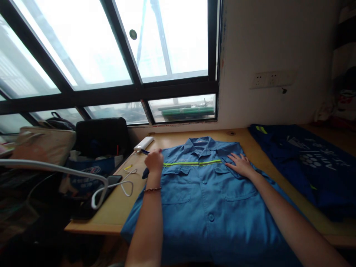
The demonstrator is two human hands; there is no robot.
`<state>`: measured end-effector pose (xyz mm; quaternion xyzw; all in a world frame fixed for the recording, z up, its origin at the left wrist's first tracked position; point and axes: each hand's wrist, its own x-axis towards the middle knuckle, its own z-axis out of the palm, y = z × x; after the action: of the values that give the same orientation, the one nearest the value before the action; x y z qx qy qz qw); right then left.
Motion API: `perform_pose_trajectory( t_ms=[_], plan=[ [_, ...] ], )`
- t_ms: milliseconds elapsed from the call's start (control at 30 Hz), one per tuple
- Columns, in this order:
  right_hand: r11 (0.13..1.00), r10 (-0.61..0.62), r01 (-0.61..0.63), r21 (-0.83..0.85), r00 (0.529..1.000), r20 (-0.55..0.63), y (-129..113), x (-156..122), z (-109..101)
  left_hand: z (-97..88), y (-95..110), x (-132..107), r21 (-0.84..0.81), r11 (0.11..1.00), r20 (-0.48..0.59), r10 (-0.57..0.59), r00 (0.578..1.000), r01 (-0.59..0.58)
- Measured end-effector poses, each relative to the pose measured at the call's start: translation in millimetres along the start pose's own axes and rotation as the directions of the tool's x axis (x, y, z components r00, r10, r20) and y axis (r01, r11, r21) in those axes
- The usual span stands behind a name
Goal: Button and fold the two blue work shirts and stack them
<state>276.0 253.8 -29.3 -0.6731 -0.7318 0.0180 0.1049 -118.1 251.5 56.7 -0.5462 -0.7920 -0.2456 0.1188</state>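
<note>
A blue work shirt [205,200] with a yellow-green chest stripe lies face up and buttoned on the wooden table [116,207], collar towards the window. My left hand [154,161] is closed in a pinch on the shirt's left shoulder edge, near the sleeve. My right hand [240,164] lies flat with fingers spread on the shirt's right chest, just below the stripe.
A white power bank [144,143] and white cable [128,183] lie left of the shirt, beside a dark phone [97,200]. Bags [44,144] and a black case [101,137] crowd the left side. A dark blue garment [308,163] lies at the right. Window and wall stand behind.
</note>
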Motion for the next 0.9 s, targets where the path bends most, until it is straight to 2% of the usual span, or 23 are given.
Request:
perform_pose_trajectory(
  t_ms=[67,100,167,200,267,333,467,667,900],
  plan=[
    [1.0,-0.005,0.005,0.001,1.0,-0.002,0,0,1,1.2,17,-4,-0.015,0.988,0.067,0.156,0.985,-0.156],
    [1.0,-0.008,0.008,0.003,1.0,-0.006,0,0,1,3.1,20,-5,-0.006,0.985,0.064,0.172,0.983,-0.172],
    [1.0,-0.011,0.011,0.005,1.0,-0.011,0,0,2,8.6,16,-4,0.055,0.996,0.043,0.073,0.996,-0.075],
    [1.0,-0.011,0.011,0.006,1.0,-0.012,0,0,2,12.0,10,-3,0.086,0.996,0.08,-0.008,0.997,0.001],
    [1.0,-0.009,0.009,0.007,1.0,-0.006,0,1,2,19.1,-5,0,0.129,0.982,0.234,-0.162,0.959,0.134],
    [1.0,-0.006,0.006,0.004,1.0,0.002,0,1,2,25.4,-16,3,0.131,0.969,0.333,-0.242,0.912,0.209],
    [1.0,-0.004,0.004,-0.002,1.0,-0.005,2,2,4,32.4,-26,6,0.123,0.954,0.249,-0.298,0.922,0.275],
    [1.0,-0.02,0.02,-0.017,1.0,-0.019,3,1,6,36.2,-40,9,0.071,0.939,0.296,-0.342,0.892,0.336],
    [0.999,-0.036,0.035,-0.028,0.999,-0.035,3,1,5,42.8,-56,7,-0.086,0.886,0.13,-0.443,0.887,0.455]
  ],
)
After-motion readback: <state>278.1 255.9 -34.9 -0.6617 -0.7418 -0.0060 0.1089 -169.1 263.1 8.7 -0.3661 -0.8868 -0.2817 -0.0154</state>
